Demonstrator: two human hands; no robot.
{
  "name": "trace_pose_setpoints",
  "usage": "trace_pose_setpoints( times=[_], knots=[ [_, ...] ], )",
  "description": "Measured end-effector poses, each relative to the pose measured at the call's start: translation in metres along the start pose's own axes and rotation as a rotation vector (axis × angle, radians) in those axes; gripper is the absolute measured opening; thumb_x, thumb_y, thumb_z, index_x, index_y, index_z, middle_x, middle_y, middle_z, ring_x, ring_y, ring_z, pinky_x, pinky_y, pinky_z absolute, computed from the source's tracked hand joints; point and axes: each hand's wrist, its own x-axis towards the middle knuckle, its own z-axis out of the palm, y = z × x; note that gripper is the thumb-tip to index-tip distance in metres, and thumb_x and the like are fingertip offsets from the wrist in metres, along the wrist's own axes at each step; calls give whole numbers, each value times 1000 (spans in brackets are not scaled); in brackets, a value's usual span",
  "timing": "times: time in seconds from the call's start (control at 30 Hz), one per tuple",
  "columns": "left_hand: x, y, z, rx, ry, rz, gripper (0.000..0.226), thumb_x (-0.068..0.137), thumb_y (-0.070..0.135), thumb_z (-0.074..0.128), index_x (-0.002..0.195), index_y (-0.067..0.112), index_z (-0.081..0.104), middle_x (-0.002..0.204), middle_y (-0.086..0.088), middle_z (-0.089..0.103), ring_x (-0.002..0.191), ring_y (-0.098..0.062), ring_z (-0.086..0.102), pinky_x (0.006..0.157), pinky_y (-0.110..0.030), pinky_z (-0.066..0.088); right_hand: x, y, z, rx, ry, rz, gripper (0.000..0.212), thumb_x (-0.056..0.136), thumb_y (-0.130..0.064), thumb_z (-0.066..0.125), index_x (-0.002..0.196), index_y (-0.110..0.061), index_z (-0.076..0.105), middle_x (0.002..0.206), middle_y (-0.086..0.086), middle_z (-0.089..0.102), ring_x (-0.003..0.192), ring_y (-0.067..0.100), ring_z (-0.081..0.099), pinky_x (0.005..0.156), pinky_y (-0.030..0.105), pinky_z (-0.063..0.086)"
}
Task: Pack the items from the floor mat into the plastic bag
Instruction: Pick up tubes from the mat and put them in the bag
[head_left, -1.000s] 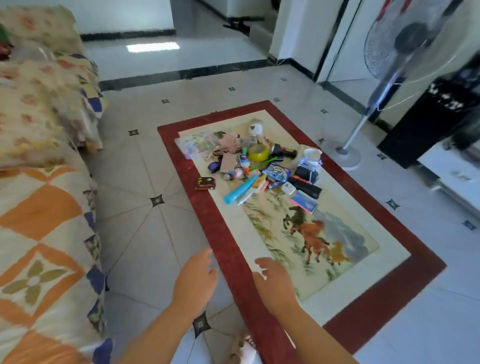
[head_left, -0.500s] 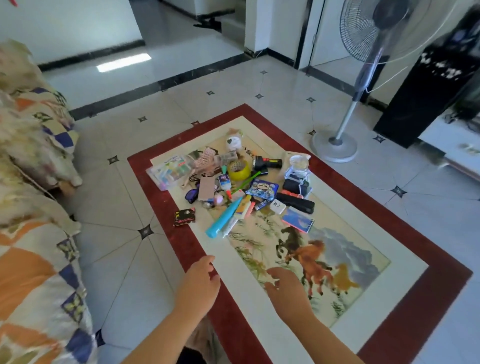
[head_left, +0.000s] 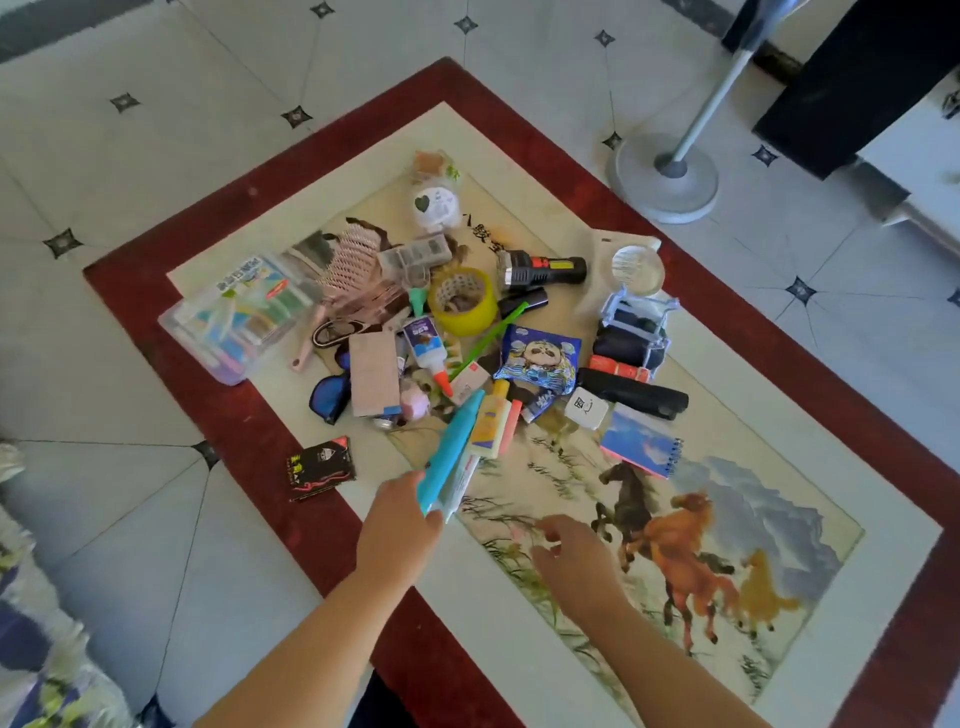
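A pile of small items lies on the far half of the red-bordered floor mat (head_left: 291, 499). It includes a teal tube (head_left: 454, 436), a yellow tape roll (head_left: 465, 301), a black flashlight (head_left: 540, 270), a glue bottle (head_left: 428, 348), a pink hairbrush (head_left: 353, 270), a panda snack packet (head_left: 540, 358), a blue notebook (head_left: 641, 447) and a clear plastic case (head_left: 234, 317). My left hand (head_left: 400, 525) reaches the near end of the teal tube, fingers extended and touching it. My right hand (head_left: 576, 556) hovers over the mat's horse picture with its fingers apart, holding nothing. No plastic bag is in view.
A black packet (head_left: 319, 467) lies apart on the mat's red border, left of the pile. A standing fan's round base (head_left: 665, 176) sits on the tiles beyond the mat's far right edge, beside a black cabinet (head_left: 857, 78). A patterned sofa cover (head_left: 31, 649) fills the lower left.
The view has moved closer to the pile and tilted down. Both hands have moved forward over the mat, the left one up to the teal tube's near end.
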Motion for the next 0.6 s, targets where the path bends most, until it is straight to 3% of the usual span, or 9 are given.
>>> trace_pose_setpoints(
  times=[0.2, 0.37, 0.53, 0.6],
  knots=[
    [82, -27, 21, 57, -123, 5, 66, 83, 30, 65, 140, 17, 34, 130, -7, 48, 124, -21, 43, 101, -30, 36, 103, -51, 28, 178, 75, 118, 49, 87, -18, 59, 133, -17, 41, 123, 9, 54, 104, 24, 57, 75, 24, 40],
    [99, -41, 49, 81, -136, 79, 66, 81, 33, 63, 138, 27, 30, 118, -1, 49, 111, -18, 47, 90, -29, 41, 144, -73, 46, 243, 242, 192, 58, 86, -25, 61, 136, -15, 34, 123, 9, 48, 107, 25, 45, 81, 35, 43],
    [97, -42, 55, 5, -99, 48, 63, 84, 27, 60, 140, 28, 30, 123, -1, 48, 112, -18, 46, 93, -27, 39, 147, -79, 53, 297, 333, 277, 67, 84, -21, 63, 141, -25, 29, 126, 13, 42, 75, 14, 43, 81, 36, 46],
    [92, -43, 52, -28, -103, 42, 63, 86, 27, 59, 141, 26, 30, 125, -2, 48, 113, -19, 46, 95, -27, 38, 144, -78, 53, 286, 333, 285, 69, 83, -18, 61, 142, -27, 28, 126, 12, 41, 79, 21, 48, 79, 35, 45]
  ],
)
